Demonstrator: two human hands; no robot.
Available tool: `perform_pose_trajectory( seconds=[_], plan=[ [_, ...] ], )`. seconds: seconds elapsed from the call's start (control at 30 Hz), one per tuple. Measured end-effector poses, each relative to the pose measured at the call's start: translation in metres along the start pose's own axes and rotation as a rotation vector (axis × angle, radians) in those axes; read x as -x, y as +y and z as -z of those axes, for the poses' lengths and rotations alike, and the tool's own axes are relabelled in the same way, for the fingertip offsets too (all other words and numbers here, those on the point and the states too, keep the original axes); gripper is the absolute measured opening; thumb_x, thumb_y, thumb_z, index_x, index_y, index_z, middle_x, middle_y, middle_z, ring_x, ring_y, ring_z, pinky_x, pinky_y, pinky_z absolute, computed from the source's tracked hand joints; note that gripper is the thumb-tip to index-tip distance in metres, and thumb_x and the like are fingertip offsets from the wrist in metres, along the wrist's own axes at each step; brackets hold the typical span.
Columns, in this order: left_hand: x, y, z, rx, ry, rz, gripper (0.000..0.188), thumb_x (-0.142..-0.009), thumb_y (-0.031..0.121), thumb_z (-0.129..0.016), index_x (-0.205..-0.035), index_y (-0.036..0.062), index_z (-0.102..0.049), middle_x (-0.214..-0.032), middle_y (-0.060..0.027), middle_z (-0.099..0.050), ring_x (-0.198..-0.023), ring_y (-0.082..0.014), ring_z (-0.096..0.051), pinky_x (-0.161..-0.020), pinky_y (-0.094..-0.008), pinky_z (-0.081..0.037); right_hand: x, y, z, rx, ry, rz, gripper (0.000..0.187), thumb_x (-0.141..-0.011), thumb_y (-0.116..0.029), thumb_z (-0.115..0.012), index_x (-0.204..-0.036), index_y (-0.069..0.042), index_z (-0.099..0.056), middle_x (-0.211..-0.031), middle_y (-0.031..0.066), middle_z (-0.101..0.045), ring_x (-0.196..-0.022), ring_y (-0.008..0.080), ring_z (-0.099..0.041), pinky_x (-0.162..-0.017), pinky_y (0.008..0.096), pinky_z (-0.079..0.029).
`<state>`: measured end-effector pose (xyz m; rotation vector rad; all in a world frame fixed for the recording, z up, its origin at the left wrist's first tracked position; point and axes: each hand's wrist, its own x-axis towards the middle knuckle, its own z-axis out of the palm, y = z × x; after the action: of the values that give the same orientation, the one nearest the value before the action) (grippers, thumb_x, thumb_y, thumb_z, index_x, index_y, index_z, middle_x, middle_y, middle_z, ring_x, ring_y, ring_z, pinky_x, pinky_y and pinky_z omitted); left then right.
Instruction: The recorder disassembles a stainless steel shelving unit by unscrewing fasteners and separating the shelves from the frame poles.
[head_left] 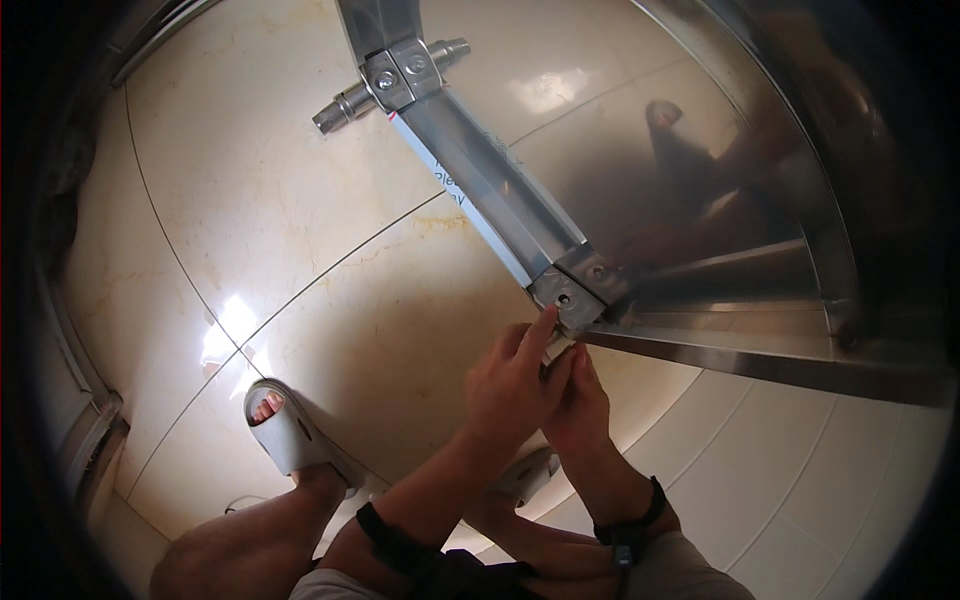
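Note:
A stainless steel frame bar (pixel 490 180) runs diagonally beside a large shiny steel panel (pixel 650 170). At its near end sits a corner bracket (pixel 567 298) with a round hole in it. My left hand (pixel 512 385) is just below this bracket, its index finger stretched up to the edge by the hole and its other fingers curled. Pressed close to it, my right hand (pixel 580 405) has its fingers bent together. A short pale metal piece (pixel 558 348) shows between the hands, under the bracket; the fingers hide most of it.
The bar's far end carries another bolted bracket (pixel 402 75) with a metal foot (pixel 343 108) sticking out to the left. Beneath lies a cream tiled floor (pixel 330 220). A grey slipper (pixel 285 430) with my foot in it stands at left. White tiles (pixel 740 440) border the right.

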<state>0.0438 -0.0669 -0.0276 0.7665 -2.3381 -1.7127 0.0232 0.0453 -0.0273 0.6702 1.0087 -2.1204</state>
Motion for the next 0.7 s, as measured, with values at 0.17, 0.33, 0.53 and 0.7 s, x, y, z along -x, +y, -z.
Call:
perform_pose_trajectory(
  seconds=[0.17,0.33,0.53,0.7],
  plan=[
    [-0.003,0.008,0.011,-0.099,-0.143,0.108,0.045,-0.071,0.03,-0.064,-0.112,0.0141,-0.054,-0.092,-0.0053,-0.057,-0.069,-0.0213,-0.059,-0.055,-0.034,-0.047,-0.001,0.005,0.002,-0.053,-0.093,0.015,0.035,-0.09,-0.029,-0.043,-0.12,-0.011,-0.043,-0.118,0.005,-0.048,-0.111,0.0187,-0.044,-0.095,0.0354,-0.035],
    [-0.013,0.009,0.002,-0.37,0.031,-0.215,0.048,-0.063,0.027,-0.069,-0.105,0.0088,-0.053,-0.097,-0.0086,-0.054,-0.085,-0.0247,-0.056,-0.067,-0.0354,-0.047,0.003,-0.001,0.004,-0.07,-0.082,0.023,0.035,-0.092,-0.031,-0.037,-0.12,-0.013,-0.042,-0.123,0.0068,-0.044,-0.113,0.0196,-0.042,-0.095,0.0367,-0.034],
    [-0.009,0.013,-0.002,-0.408,0.034,-0.213,0.044,-0.064,0.029,-0.069,-0.096,0.0053,-0.051,-0.09,-0.0087,-0.051,-0.082,-0.0267,-0.056,-0.065,-0.0363,-0.048,-0.002,0.012,0.003,-0.204,-0.171,0.101,0.041,-0.092,-0.03,-0.034,-0.124,-0.004,-0.037,-0.124,0.0074,-0.043,-0.117,0.0187,-0.038,-0.099,0.0336,-0.028],
    [-0.013,0.017,-0.007,-0.477,-0.023,-0.192,0.043,-0.064,0.029,-0.07,-0.093,0.006,-0.05,-0.09,-0.0097,-0.052,-0.069,-0.029,-0.058,-0.054,-0.0391,-0.049,-0.012,0.009,0.005,-0.232,-0.238,0.165,0.042,-0.092,-0.032,-0.034,-0.124,-0.004,-0.037,-0.123,0.0065,-0.043,-0.114,0.0184,-0.04,-0.097,0.0338,-0.029]
  ],
)
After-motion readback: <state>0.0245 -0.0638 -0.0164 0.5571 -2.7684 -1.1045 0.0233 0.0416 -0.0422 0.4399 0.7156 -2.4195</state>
